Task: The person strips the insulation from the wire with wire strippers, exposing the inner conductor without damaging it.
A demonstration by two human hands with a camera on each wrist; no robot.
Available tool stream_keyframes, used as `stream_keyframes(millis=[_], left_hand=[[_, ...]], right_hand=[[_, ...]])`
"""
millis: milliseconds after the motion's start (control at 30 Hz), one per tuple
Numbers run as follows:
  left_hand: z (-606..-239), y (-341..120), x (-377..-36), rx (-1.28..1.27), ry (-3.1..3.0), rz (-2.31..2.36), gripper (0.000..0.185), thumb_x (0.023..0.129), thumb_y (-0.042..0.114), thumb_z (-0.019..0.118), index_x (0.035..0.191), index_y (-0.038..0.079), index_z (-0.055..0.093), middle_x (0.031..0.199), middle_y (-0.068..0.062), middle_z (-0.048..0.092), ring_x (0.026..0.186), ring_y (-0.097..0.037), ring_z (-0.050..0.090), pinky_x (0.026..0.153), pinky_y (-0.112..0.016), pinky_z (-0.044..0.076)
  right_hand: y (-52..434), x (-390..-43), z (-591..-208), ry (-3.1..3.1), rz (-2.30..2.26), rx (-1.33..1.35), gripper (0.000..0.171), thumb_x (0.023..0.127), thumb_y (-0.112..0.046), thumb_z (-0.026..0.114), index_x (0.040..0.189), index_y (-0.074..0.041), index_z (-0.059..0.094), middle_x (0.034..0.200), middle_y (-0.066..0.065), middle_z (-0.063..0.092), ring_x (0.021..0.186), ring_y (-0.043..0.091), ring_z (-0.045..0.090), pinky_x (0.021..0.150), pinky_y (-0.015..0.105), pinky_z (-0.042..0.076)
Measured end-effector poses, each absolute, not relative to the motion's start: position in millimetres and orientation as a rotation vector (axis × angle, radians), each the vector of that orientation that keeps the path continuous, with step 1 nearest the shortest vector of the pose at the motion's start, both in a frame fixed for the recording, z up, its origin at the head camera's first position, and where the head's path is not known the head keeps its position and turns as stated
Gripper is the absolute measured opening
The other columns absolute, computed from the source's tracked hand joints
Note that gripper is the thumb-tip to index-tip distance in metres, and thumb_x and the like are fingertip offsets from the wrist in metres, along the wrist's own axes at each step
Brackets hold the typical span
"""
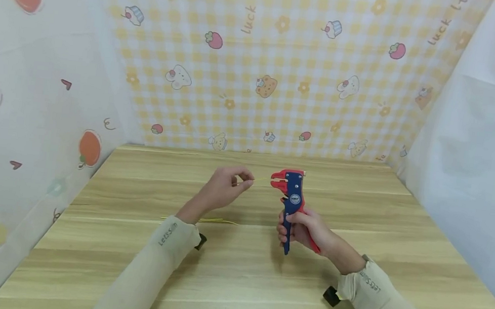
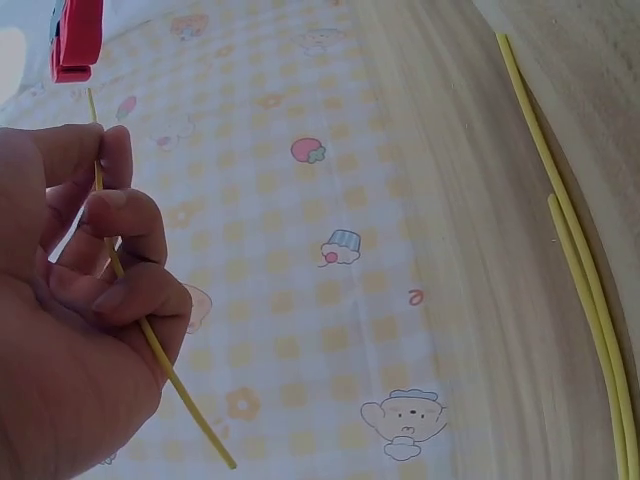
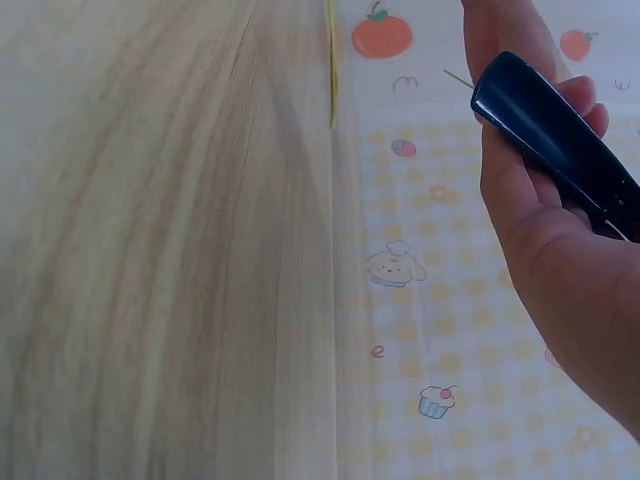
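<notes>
Nearest the viewer, two pale sleeves reached in over the wood-grain surface, a small black block strapped near the right wrist. Beyond the cuff, the right hand was wrapped firmly round the handles of a blue and red wire stripper, thumb laid across the blue grip, the handles apart at their lower ends. At about the same depth, a few loose yellow wires lay sideways on the surface, just past the left cuff. A little farther off, the left hand was nearly closed at thumb and forefinger, pinching a single yellow wire; its remaining fingers were loosely bent, and the wire's tail ran across the palm and out below. The relation that mattered most, by my judgement, was the line between wire tip and tool mouth: the wire pointed rightward from the left hand, its long axis roughly level, while the tool stood with its long axis away from the viewer and its red mouth parted toward the left. The tip appeared very near that mouth, though whether it touched or entered could not be told. The left hand was thus left of the mouth; the right hand held the tool below it. Farthest back hung a yellow checked cloth.
</notes>
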State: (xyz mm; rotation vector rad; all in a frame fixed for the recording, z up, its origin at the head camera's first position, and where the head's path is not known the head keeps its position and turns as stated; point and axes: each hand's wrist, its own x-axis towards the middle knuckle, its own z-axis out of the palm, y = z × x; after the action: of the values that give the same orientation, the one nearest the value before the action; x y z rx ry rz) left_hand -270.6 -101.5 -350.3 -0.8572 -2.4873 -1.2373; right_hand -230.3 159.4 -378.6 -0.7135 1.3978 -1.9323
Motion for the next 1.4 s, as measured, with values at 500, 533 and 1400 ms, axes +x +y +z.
stream_keyframes(millis=[500, 533, 1400], left_hand=[[-352, -98, -272, -0.891, -2.431, -1.225, 0.008, 0.09, 0.021, 0.06, 0.091, 0.017, 0.067, 0.082, 0.008, 0.064, 0.041, -0.009, 0.03, 0.039, -0.023, 0.03], [-352, -98, -272, -0.899, -2.424, -1.222, 0.008, 0.09, 0.021, 0.06, 0.091, 0.017, 0.067, 0.082, 0.008, 0.064, 0.041, -0.009, 0.031, 0.039, -0.023, 0.03], [-352, -90, -271, -0.944, -2.402, -1.212, 0.009, 0.09, 0.02, 0.06, 0.092, 0.016, 0.068, 0.082, 0.009, 0.064, 0.046, -0.011, 0.038, 0.041, -0.024, 0.033]], right_hand=[[155, -234, -382, 1.384, -1.934, -0.733, 0.014, 0.091, -0.009, 0.038, 0.098, 0.0, 0.046, 0.078, 0.009, 0.052, 0.07, 0.023, 0.054, 0.074, 0.042, 0.05], [155, -235, -382, 1.385, -1.934, -0.729, 0.015, 0.091, -0.009, 0.039, 0.098, 0.002, 0.045, 0.078, 0.009, 0.053, 0.07, 0.023, 0.054, 0.074, 0.042, 0.05], [156, -235, -388, 1.376, -1.921, -0.747, 0.014, 0.09, -0.009, 0.038, 0.095, 0.002, 0.046, 0.076, 0.009, 0.053, 0.068, 0.022, 0.055, 0.07, 0.039, 0.05]])
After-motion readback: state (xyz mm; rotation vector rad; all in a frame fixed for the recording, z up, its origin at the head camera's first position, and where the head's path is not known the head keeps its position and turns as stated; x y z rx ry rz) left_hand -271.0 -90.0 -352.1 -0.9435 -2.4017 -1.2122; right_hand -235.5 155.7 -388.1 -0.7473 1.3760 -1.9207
